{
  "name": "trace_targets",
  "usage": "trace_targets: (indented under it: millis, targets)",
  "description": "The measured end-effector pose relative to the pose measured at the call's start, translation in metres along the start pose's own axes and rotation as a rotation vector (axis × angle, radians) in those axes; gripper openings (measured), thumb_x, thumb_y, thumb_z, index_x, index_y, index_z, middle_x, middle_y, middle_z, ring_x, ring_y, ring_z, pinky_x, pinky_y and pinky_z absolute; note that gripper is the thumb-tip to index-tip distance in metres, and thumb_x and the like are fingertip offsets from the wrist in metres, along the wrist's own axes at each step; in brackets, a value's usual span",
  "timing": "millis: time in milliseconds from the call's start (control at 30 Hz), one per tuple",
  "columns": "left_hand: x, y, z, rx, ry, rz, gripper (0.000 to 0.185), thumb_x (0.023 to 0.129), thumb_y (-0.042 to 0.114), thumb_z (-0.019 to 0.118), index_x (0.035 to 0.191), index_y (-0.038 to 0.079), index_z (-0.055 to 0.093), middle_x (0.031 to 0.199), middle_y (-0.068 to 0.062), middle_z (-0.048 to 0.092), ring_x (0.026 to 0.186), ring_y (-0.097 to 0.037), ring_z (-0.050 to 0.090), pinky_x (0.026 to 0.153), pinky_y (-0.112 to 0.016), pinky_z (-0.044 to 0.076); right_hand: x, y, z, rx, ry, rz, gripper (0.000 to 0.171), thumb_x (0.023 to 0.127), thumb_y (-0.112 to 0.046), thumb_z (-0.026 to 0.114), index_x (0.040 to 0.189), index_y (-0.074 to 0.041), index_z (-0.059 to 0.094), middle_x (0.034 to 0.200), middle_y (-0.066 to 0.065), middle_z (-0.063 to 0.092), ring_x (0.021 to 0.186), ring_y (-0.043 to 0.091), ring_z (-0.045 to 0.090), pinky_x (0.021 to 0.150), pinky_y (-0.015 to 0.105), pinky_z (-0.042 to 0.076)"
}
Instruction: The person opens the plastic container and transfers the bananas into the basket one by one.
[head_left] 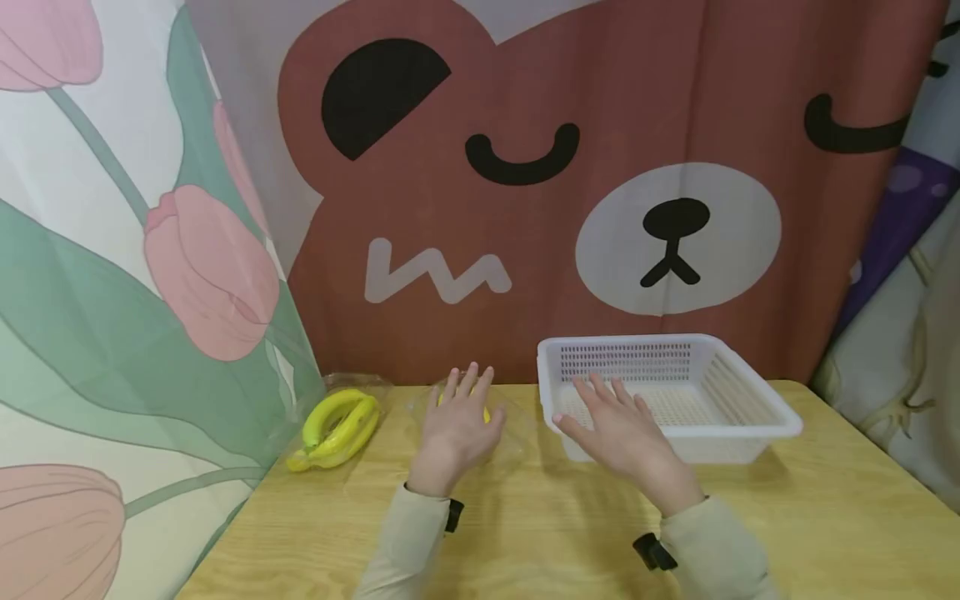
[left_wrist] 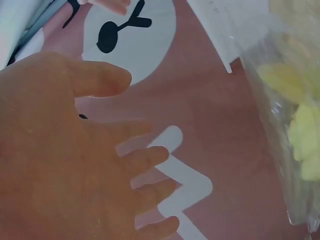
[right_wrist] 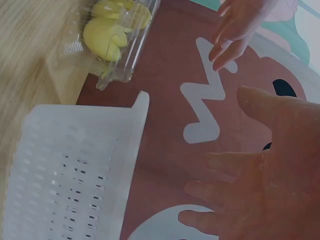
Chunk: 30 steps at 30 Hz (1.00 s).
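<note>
My left hand is held up with its fingers straight and spread, gripping nothing. Behind it, in the head view, sits a clear plastic package whose contents it mostly covers. The right wrist view shows rounded yellow pieces inside that package; their kind is unclear. My right hand also has extended fingers and holds nothing. It overlaps the near left corner of a white perforated plastic basket in the head view. To the left, a bunch of yellow bananas lies in clear plastic.
The wooden table carries all these things. A curtain with a bear face hangs behind its far edge, and a tulip-printed cloth hangs along the left side. The basket stands at the back right.
</note>
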<state>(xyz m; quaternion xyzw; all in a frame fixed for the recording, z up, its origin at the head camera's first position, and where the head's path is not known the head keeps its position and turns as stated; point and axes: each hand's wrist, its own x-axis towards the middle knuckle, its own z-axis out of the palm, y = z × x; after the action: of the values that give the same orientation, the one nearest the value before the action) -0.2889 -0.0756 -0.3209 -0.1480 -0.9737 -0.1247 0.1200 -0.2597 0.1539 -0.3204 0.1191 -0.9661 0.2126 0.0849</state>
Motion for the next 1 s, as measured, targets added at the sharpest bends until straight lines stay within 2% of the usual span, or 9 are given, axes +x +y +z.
trace_targets:
  millis: [200, 400, 467, 767, 867, 1000]
  targets:
    - [0.004, -0.025, 0.005, -0.006, 0.0, 0.038, 0.06, 0.102, 0.046, 0.043, 0.156, 0.024, 0.031, 0.163, -0.001, 0.018, 0.149, -0.028, 0.009, 0.117, -0.057, 0.011, 0.003, -0.004, 0.008, 0.015, 0.031, -0.007, 0.078, 0.098, -0.058, 0.045, 0.154, -0.006, 0.031, 0.159, 0.022, 0.019, 0.144, 0.048, 0.011, 0.112, 0.068, 0.006]
    - [0.014, -0.062, 0.008, -0.094, -0.031, 0.191, 0.063, 0.098, 0.049, 0.055, 0.154, 0.026, 0.036, 0.163, 0.003, 0.015, 0.149, -0.028, 0.007, 0.116, -0.06, 0.01, 0.013, -0.011, 0.021, 0.015, 0.064, -0.029, 0.079, 0.097, -0.061, 0.046, 0.154, -0.007, 0.033, 0.16, 0.019, 0.02, 0.145, 0.046, 0.013, 0.113, 0.066, 0.01]
    - [0.016, -0.075, 0.01, -0.112, -0.027, 0.221, 0.065, 0.097, 0.049, 0.056, 0.153, 0.025, 0.037, 0.163, 0.002, 0.015, 0.149, -0.03, 0.008, 0.115, -0.062, 0.011, 0.017, -0.016, 0.026, 0.018, 0.072, -0.044, 0.078, 0.097, -0.059, 0.047, 0.154, -0.008, 0.033, 0.16, 0.019, 0.02, 0.145, 0.045, 0.014, 0.113, 0.066, 0.011]
    - [0.023, -0.124, 0.022, -0.123, 0.006, 0.228, 0.063, 0.096, 0.047, 0.06, 0.152, 0.023, 0.041, 0.163, 0.001, 0.016, 0.149, -0.028, 0.008, 0.112, -0.066, 0.016, 0.024, -0.041, 0.052, 0.094, 0.036, -0.124, 0.074, 0.098, -0.053, 0.05, 0.153, -0.006, 0.034, 0.16, 0.015, 0.021, 0.146, 0.04, 0.017, 0.116, 0.057, 0.019]
    - [0.024, -0.134, 0.029, -0.162, -0.01, 0.223, 0.065, 0.095, 0.049, 0.059, 0.152, 0.023, 0.04, 0.163, -0.002, 0.016, 0.149, -0.031, 0.008, 0.11, -0.068, 0.018, 0.025, -0.045, 0.06, 0.116, 0.013, -0.132, 0.072, 0.099, -0.053, 0.049, 0.154, -0.009, 0.034, 0.161, 0.013, 0.019, 0.147, 0.036, 0.016, 0.116, 0.054, 0.019]
    - [0.023, -0.144, 0.039, -0.197, -0.063, 0.166, 0.069, 0.096, 0.054, 0.055, 0.153, 0.02, 0.038, 0.163, -0.005, 0.016, 0.148, -0.035, 0.012, 0.109, -0.069, 0.02, 0.028, -0.05, 0.072, 0.111, 0.009, -0.168, 0.068, 0.099, -0.047, 0.053, 0.152, -0.008, 0.037, 0.159, 0.016, 0.025, 0.145, 0.038, 0.022, 0.115, 0.055, 0.022]
